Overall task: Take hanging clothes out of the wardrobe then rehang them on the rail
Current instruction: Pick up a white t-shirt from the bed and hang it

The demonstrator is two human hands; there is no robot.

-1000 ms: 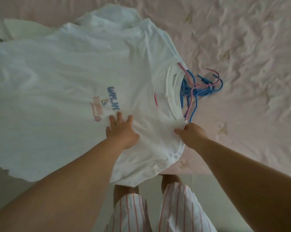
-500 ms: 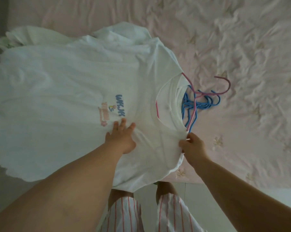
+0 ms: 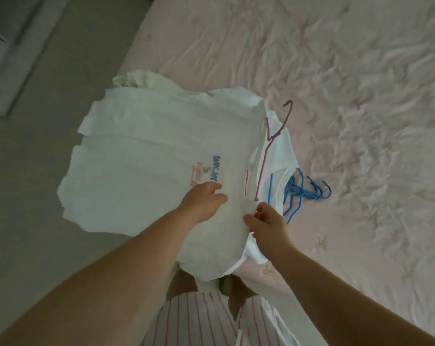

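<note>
A white T-shirt [image 3: 146,158] with a small blue and pink chest print is lifted off the bed, still on a pink hanger [image 3: 273,136] whose hook sticks out of the collar. My left hand [image 3: 204,199] grips the shirt's front just below the print. My right hand [image 3: 266,224] pinches the fabric at the shoulder near the hanger's end. Under it, another white garment [image 3: 281,156] lies on the bed. Several blue hangers [image 3: 301,193] lie in a tangle beside it.
The bed with a wrinkled pale pink cover [image 3: 361,96] fills the right and top. Beige floor [image 3: 36,146] lies to the left, with a pale furniture edge [image 3: 1,58] at the far left. My striped shorts [image 3: 199,320] show below.
The top shirt has been lifted away from the pile with its pink hanger, which has separated from the blue hangers. The view has swung left, showing the floor.
</note>
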